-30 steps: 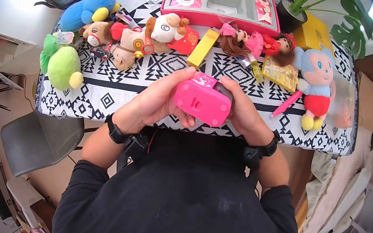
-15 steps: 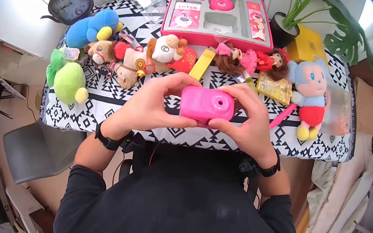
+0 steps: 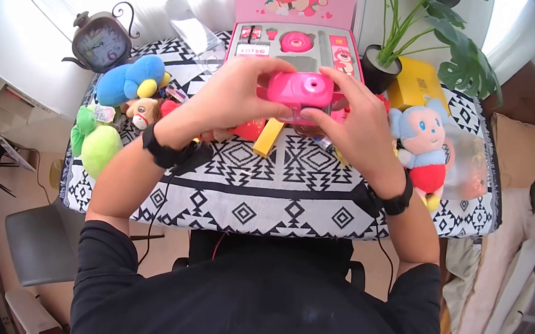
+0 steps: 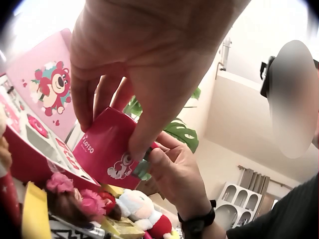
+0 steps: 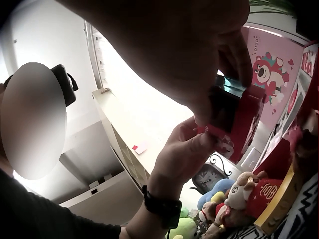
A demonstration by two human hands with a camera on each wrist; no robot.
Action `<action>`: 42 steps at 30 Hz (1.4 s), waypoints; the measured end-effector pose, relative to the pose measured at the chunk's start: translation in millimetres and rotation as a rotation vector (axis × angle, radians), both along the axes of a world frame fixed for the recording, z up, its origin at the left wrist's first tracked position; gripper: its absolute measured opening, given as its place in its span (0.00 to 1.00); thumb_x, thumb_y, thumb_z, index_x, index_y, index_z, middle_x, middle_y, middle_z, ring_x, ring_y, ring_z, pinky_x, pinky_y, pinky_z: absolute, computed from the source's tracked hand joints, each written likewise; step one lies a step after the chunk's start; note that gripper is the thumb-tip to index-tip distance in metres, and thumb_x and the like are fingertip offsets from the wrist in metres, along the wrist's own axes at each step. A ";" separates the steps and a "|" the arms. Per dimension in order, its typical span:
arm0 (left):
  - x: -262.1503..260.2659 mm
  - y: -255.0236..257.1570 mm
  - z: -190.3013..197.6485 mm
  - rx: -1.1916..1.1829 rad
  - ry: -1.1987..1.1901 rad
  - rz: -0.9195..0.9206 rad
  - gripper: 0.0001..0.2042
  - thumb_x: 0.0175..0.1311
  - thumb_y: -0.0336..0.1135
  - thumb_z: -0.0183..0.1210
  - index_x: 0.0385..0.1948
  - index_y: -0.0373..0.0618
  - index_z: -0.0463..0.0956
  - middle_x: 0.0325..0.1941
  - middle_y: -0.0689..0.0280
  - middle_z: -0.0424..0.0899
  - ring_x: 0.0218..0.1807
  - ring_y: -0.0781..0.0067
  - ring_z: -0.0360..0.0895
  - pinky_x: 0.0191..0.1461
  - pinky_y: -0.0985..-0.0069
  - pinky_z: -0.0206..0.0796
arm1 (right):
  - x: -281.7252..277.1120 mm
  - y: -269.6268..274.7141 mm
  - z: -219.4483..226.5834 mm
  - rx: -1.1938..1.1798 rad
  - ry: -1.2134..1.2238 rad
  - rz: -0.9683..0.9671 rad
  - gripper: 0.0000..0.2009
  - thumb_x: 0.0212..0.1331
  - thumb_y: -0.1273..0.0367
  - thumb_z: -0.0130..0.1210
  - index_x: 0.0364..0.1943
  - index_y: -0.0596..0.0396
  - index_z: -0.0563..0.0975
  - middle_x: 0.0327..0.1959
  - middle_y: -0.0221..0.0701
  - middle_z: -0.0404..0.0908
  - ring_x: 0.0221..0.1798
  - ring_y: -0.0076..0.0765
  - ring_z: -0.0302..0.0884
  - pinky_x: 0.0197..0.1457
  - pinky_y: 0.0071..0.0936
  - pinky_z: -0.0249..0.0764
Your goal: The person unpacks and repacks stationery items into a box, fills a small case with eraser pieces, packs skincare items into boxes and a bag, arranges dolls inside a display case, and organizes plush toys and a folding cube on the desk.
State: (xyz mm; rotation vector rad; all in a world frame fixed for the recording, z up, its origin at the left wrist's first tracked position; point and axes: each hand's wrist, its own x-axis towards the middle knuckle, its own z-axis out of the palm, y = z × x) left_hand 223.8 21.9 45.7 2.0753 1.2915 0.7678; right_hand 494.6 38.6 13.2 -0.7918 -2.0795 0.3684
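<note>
Both hands grip a glossy pink pencil sharpener [image 3: 300,89] with a round hole in its upper face. My left hand [image 3: 236,94] holds its left side, fingers along the far edge and thumb at the near edge. On the opposite side, my right hand [image 3: 361,122] pinches it the same way, beside a dark see-through part. White LOTSO lettering and a bear print show on the sharpener's side [image 4: 107,149] in the left wrist view. In the head view it overlaps the front of an open pink gift box [image 3: 355,66] with a grey moulded insert.
Plush toys, including a blue one [image 3: 130,81], a green one [image 3: 98,146] and a blue-and-red one [image 3: 429,149], line the patterned cloth [image 3: 242,198]. A slim yellow box [image 3: 268,138] lies below the hands. A clock [image 3: 102,42] and potted plant [image 3: 380,70] stand behind.
The sharpener has turned from showing its underside to showing its holed face. Both hands have carried it forward, towards the gift box, and the head view now takes in the box's lid.
</note>
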 end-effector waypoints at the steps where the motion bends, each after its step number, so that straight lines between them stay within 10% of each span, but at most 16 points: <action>1: -3.9 14.6 -1.9 0.008 0.000 -0.002 0.33 0.62 0.34 0.86 0.69 0.36 0.85 0.59 0.58 0.96 0.58 0.67 0.94 0.65 0.66 0.86 | -1.7 8.7 2.3 -0.045 0.015 0.013 0.33 0.63 0.60 0.82 0.69 0.61 0.83 0.56 0.46 0.92 0.53 0.54 0.93 0.56 0.42 0.88; 13: -33.3 151.0 -45.9 -0.136 0.026 0.026 0.39 0.55 0.50 0.88 0.68 0.38 0.87 0.64 0.51 0.93 0.65 0.53 0.89 0.71 0.59 0.80 | -34.4 171.9 -41.6 -0.647 -0.064 -0.140 0.33 0.71 0.43 0.73 0.62 0.60 0.92 0.42 0.43 0.98 0.44 0.39 0.97 0.50 0.37 0.88; 19: -32.7 156.3 -63.2 0.307 0.379 -0.019 0.42 0.50 0.49 0.87 0.67 0.33 0.86 0.57 0.48 0.91 0.64 0.44 0.88 0.71 0.56 0.80 | -40.7 178.5 -56.2 -0.656 -0.153 -0.108 0.27 0.74 0.48 0.73 0.62 0.56 0.91 0.42 0.37 0.96 0.40 0.30 0.93 0.47 0.32 0.86; 21: -28.8 157.7 -59.3 0.257 0.421 -0.015 0.41 0.49 0.50 0.87 0.65 0.32 0.87 0.55 0.47 0.91 0.63 0.43 0.89 0.70 0.56 0.80 | -43.0 167.2 -62.1 -0.304 -0.074 -0.193 0.28 0.72 0.49 0.73 0.63 0.59 0.91 0.46 0.47 0.96 0.49 0.52 0.96 0.58 0.44 0.87; 24: -18.7 160.7 -52.7 0.122 0.529 -0.026 0.41 0.48 0.53 0.87 0.61 0.31 0.89 0.51 0.46 0.91 0.59 0.43 0.90 0.66 0.56 0.80 | -45.1 160.3 -69.9 0.048 -0.019 -0.113 0.20 0.77 0.58 0.68 0.62 0.58 0.91 0.53 0.50 0.94 0.57 0.55 0.93 0.62 0.46 0.87; 28: -24.8 168.3 -65.9 0.125 0.492 -0.067 0.38 0.46 0.59 0.86 0.48 0.29 0.92 0.41 0.42 0.93 0.46 0.41 0.93 0.57 0.53 0.84 | -42.8 135.4 -67.1 -0.106 -0.141 0.034 0.17 0.81 0.64 0.63 0.63 0.59 0.89 0.66 0.51 0.90 0.69 0.60 0.88 0.75 0.46 0.82; 33: -15.8 168.3 -60.1 0.103 0.628 -0.096 0.32 0.50 0.55 0.86 0.47 0.33 0.92 0.43 0.43 0.93 0.48 0.41 0.93 0.56 0.52 0.84 | -39.9 127.5 -87.4 0.369 -0.349 0.019 0.19 0.80 0.63 0.63 0.60 0.68 0.83 0.68 0.54 0.87 0.69 0.62 0.86 0.74 0.54 0.81; 42: -18.8 130.5 -66.7 0.354 0.599 -0.147 0.19 0.68 0.36 0.75 0.58 0.37 0.92 0.55 0.47 0.91 0.59 0.43 0.89 0.67 0.53 0.81 | -29.1 109.9 -94.3 0.198 -0.556 0.008 0.31 0.84 0.52 0.56 0.71 0.71 0.78 0.77 0.59 0.80 0.81 0.62 0.77 0.84 0.56 0.71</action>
